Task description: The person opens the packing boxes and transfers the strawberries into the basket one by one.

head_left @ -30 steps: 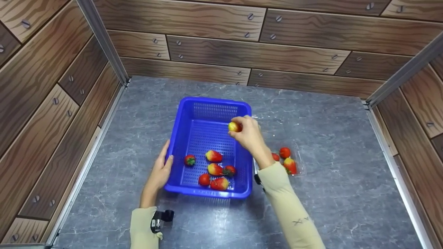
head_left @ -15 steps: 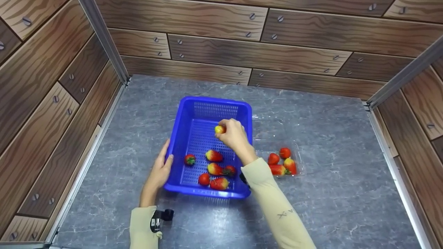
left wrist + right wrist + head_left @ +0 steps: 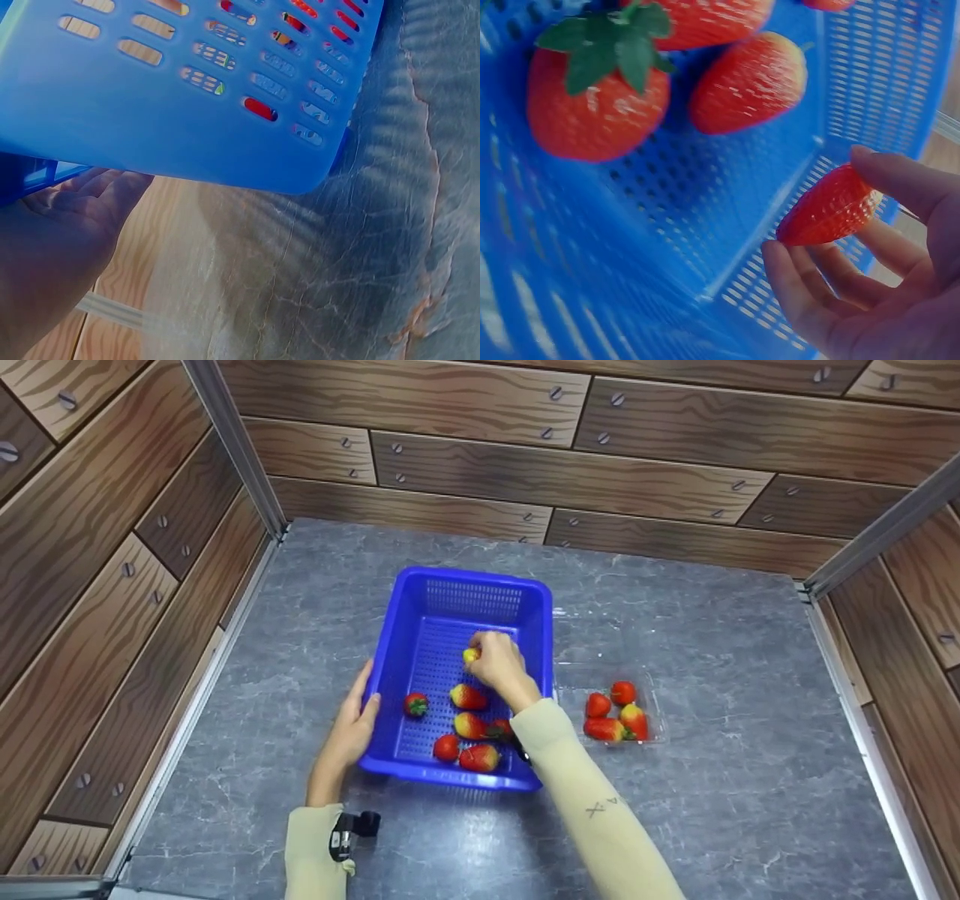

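A blue plastic basket (image 3: 384,675) with slotted sides holds several red and yellow strawberries (image 3: 478,757). My left hand (image 3: 352,727) grips its left side, thumb on the rim; in the left wrist view part of that hand (image 3: 82,217) is hidden behind the basket wall (image 3: 150,112). Over the basket floor, my right hand (image 3: 501,666) pinches a strawberry (image 3: 471,655). The right wrist view shows this strawberry (image 3: 832,206) between thumb and fingers, apart from the others lying in the basket, such as one with green leaves (image 3: 596,105).
A clear plastic box (image 3: 654,701) with several strawberries (image 3: 604,728) stands right of the basket on the grey marbled table (image 3: 750,720). Wood-patterned walls (image 3: 487,472) enclose the table at the back and both sides. Metal strips (image 3: 247,607) run along the side edges.
My right hand has moved left from the basket's right side and then lower toward its floor, with the strawberry still pinched. The left hand keeps its place on the basket.
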